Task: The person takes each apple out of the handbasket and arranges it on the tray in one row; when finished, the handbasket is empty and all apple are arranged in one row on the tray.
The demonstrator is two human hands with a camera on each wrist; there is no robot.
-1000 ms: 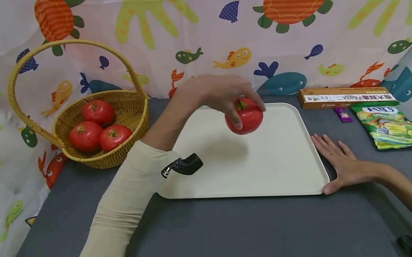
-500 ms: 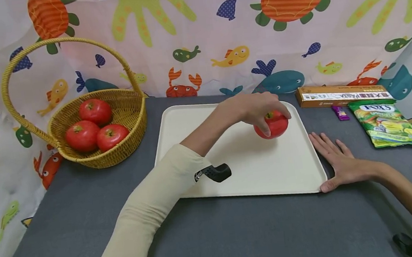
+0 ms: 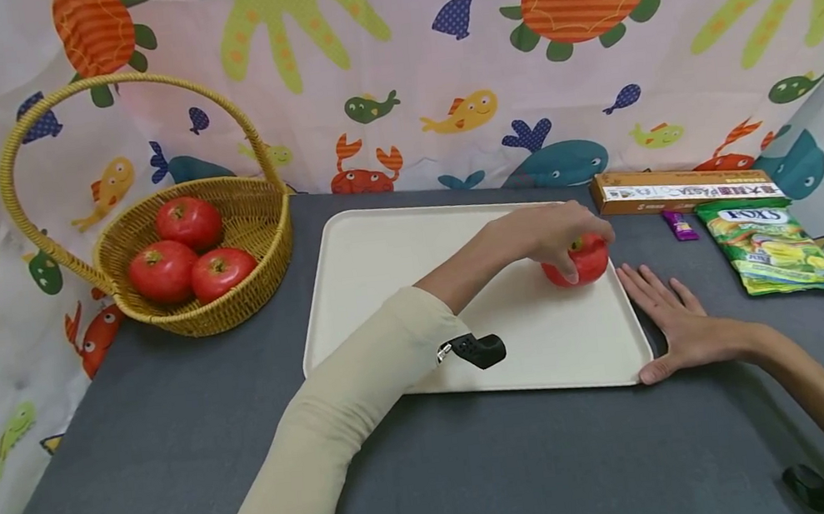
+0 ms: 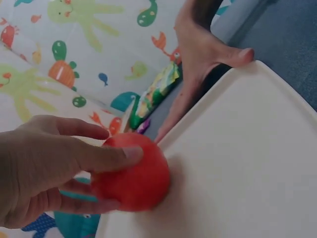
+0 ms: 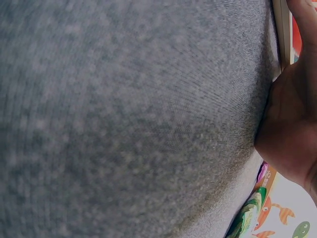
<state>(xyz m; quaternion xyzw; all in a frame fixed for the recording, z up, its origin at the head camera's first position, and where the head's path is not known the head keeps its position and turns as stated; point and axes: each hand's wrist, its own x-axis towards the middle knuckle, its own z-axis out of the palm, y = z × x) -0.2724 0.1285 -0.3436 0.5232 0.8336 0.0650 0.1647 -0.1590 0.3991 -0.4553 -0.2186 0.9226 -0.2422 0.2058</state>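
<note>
In the head view my left hand grips a red apple from above, at the right side of a cream tray. The left wrist view shows thumb and fingers round the apple. I cannot tell whether the apple touches the tray. My right hand lies with spread fingers along the tray's right edge, its thumb at the near right corner. In the right wrist view only part of that hand shows. At the left, a yellow wicker basket holds three more red apples.
Behind my right hand lie a long brown box, a small purple packet and a green snack bag. A patterned curtain hangs along the back and left. The basket's tall handle arches up.
My left hand has carried the apple rightward and lower, from above the tray's middle to near its right edge. My right hand has stayed at the tray's edge.
</note>
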